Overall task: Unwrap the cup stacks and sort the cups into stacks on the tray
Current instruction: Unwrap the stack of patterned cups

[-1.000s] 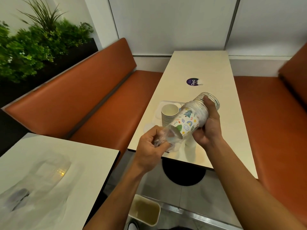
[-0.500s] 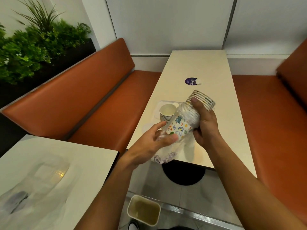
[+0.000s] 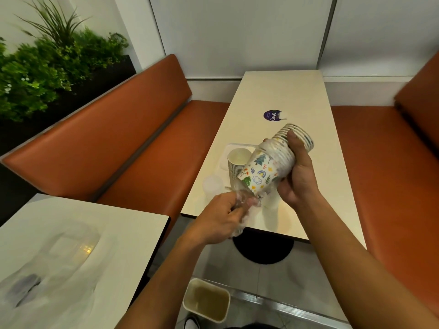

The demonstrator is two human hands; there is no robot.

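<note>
Over table (image 3: 285,96), right hand (image 3: 299,178) grips cup stack (image 3: 260,173); left hand (image 3: 222,216) pinches wrap (image 3: 240,226).

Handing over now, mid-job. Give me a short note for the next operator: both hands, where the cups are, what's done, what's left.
Right hand grips the printed cup stack, tilted in the air above the table.
Left hand pinches the plastic wrap bunched at the stack's bottom end; the rims are bare.
Done: one plain cup stack stands on the tray.
Left: pull the wrap off, then sort these cups into stacks on the tray.
</note>
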